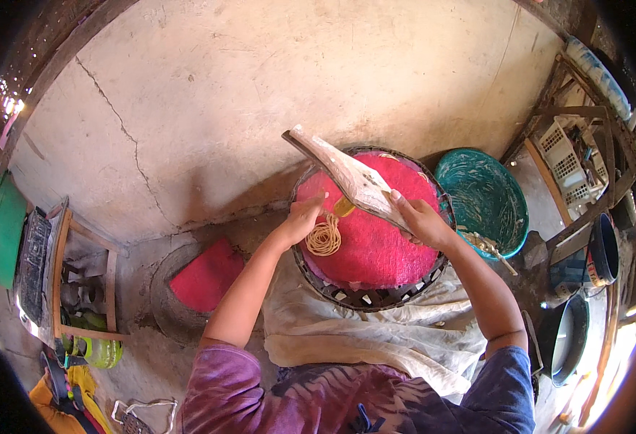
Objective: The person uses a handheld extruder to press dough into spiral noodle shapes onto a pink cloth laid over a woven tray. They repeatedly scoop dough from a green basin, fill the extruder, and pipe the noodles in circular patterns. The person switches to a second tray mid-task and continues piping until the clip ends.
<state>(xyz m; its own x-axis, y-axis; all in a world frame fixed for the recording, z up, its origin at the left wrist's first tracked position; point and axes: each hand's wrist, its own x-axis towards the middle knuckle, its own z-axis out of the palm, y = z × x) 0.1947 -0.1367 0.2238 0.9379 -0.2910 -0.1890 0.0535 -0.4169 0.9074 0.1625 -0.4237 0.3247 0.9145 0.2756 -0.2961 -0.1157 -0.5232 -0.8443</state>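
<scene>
My right hand point(421, 219) grips the lower right end of a long, pale wooden piece point(347, 170), smeared with white, that slants up to the left over a round basket point(376, 298). My left hand point(305, 219) is closed beside it, over the basket's left rim; what its fingers hold is hidden. Just under those fingers is a coil of thin beige strands point(324, 237), touching the hand or very near it. A small yellow part point(343, 207) shows between the left hand and the wooden piece. Bright pink cloth point(383, 257) covers the basket's top.
A dough-smeared green basin point(477, 184) with a stick point(505, 262) stands right of the basket. Pale sheeting point(311, 325) lies beneath. At left are a round stone-like base point(166, 307) with pink cloth point(209, 278) and a wooden stool point(90, 329). A cracked wall point(224, 94) rises behind.
</scene>
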